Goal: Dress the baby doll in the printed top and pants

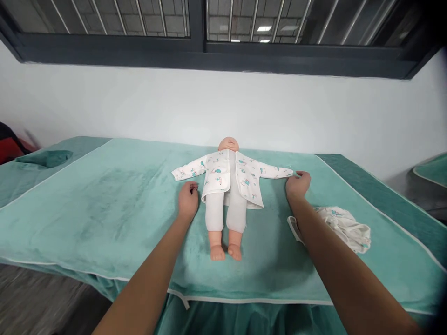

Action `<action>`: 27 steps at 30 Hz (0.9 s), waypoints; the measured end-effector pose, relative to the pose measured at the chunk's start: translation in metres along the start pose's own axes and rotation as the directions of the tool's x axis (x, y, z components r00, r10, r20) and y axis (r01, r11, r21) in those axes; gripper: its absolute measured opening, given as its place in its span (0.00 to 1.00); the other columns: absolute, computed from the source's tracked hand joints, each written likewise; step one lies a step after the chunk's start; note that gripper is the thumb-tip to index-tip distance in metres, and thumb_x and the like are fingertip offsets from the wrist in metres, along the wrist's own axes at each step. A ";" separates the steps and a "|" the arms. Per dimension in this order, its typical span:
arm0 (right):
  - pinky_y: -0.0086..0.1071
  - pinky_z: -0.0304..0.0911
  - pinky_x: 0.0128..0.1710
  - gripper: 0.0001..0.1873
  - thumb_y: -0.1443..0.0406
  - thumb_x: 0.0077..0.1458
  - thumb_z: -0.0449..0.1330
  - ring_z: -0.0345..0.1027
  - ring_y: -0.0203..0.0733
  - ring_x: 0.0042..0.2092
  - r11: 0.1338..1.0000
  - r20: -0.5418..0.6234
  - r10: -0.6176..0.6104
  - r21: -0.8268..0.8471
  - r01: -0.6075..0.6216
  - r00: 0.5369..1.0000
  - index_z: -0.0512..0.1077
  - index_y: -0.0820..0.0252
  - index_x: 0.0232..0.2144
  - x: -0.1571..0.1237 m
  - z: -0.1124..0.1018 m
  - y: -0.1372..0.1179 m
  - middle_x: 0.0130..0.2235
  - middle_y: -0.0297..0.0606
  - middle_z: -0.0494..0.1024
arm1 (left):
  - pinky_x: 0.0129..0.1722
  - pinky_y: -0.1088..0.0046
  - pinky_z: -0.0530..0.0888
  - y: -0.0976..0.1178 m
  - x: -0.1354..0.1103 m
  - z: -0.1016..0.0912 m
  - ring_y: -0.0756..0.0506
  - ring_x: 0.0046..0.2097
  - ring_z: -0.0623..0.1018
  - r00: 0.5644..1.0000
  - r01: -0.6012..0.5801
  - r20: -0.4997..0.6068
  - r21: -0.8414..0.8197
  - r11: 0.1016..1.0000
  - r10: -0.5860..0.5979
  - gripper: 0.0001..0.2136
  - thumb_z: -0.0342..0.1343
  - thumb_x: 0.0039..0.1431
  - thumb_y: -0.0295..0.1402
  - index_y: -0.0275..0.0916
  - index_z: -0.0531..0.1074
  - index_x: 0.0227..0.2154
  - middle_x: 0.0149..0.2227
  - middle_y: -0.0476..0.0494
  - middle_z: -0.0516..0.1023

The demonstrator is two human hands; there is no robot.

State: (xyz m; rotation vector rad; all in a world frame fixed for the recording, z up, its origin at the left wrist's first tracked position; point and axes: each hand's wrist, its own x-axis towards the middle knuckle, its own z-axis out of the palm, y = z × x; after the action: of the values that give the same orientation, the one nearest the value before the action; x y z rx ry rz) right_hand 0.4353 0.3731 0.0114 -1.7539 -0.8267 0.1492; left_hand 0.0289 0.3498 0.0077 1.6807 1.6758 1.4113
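A baby doll lies on its back, its bare feet toward me. It has on a white printed baby jacket, whose front hangs open over the white cloth body. Both jacket sleeves stretch out sideways. At the cuff of the sleeve on the right, my right hand is closed with its fingertips pinching the edge. My left hand rests just below the other sleeve, beside the jacket's hem, fingers curled in and nothing visible in them. The doll's hands are hidden.
A crumpled white printed garment lies by my right forearm, which partly covers it. Under everything spreads a green padded cover with white piping. Behind it rise a white wall and a dark-framed barred window. A red and black object sits far left.
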 end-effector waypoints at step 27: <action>0.51 0.38 0.68 0.41 0.50 0.64 0.38 0.37 0.52 0.72 0.669 0.421 -0.061 -0.656 0.350 0.905 0.47 0.76 0.68 -0.066 -0.012 -0.015 0.71 0.54 0.46 | 0.65 0.44 0.53 -0.007 0.042 -0.029 0.31 0.69 0.55 0.997 -0.073 0.063 0.718 0.692 0.040 0.30 0.43 0.64 0.37 0.30 0.50 0.67 0.69 0.26 0.52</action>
State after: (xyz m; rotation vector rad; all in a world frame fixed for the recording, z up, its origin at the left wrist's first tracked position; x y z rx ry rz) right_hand 0.3847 0.3264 0.0090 -2.3899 -1.5141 -0.0197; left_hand -0.0081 0.3780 0.0300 2.1358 2.3634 0.7262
